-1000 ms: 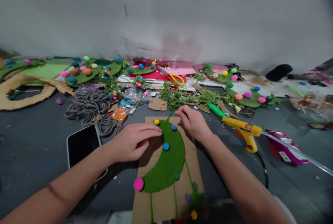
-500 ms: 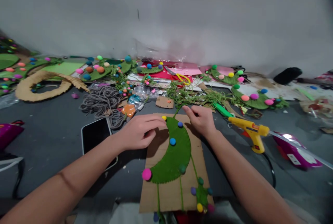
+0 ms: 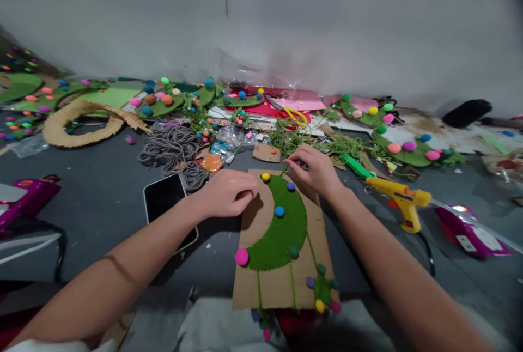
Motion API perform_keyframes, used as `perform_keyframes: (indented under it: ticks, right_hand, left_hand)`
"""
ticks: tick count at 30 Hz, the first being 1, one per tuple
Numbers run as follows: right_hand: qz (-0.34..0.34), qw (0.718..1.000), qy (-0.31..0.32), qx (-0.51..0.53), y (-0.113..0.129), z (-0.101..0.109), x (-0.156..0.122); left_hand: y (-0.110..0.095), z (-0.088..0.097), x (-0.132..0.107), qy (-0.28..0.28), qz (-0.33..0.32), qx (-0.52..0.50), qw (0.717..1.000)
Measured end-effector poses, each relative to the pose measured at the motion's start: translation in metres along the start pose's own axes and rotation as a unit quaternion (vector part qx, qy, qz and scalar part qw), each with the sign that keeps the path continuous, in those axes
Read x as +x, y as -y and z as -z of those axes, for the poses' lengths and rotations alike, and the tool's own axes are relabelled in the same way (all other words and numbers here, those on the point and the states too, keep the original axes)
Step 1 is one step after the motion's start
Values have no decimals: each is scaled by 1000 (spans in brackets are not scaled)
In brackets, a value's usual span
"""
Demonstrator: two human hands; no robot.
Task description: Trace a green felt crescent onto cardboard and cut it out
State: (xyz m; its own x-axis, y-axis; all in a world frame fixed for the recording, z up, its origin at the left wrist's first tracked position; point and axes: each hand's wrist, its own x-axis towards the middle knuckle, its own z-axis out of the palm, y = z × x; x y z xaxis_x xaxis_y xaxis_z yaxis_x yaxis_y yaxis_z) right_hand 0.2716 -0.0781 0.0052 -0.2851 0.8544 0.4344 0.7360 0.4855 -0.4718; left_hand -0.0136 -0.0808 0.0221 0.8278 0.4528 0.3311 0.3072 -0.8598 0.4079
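And here's the green felt crescent, lying flat on a cardboard sheet on the dark surface, its curve bulging right and its tips pointing left. A yellow pom-pom sits at the top tip and a pink pom-pom at the bottom one, with two blue pom-poms and a dark green pom-pom dotted along the felt. Green strings trail from the lower edge down the cardboard, one ending in a small cluster of mixed pom-poms near the bottom right corner.
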Motion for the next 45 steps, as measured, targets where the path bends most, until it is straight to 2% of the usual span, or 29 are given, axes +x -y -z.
perform_keyframes:
  ticks: [4,9,13,16,22,27,34,38,45]
  right_hand:
    - [-1,999,46,-6,7,19,-6]
    - [-68,991,107,-51,32,48,-50]
    - [-95,991,97,-19,41,61,-79]
    - [-88,990,106,-16,42,59,-87]
    - [-33,982,176,-59,41,44,-91]
    - [-35,982,169,-77,33,36,-93]
    - [-25,981,171,-89,31,37,-94]
    - [8,973,193,-122,32,37,-95]
    - [25,965,191,-175,34,31,-95]
  left_hand:
    - [0,-1,-2,38,10,9,999]
    - [-7,0,-2,70,7,28,997]
    - [-11,-2,-2,113,2,54,992]
    - [-12,-3,-2,129,4,71,989]
    - [-14,-3,-2,163,17,42,986]
    - [-15,-3,-1,171,38,-1,985]
    - [-12,-2,-2,183,58,-32,981]
    - [-14,-3,0,186,53,3,981]
    - [-19,-7,2,201,76,69,974]
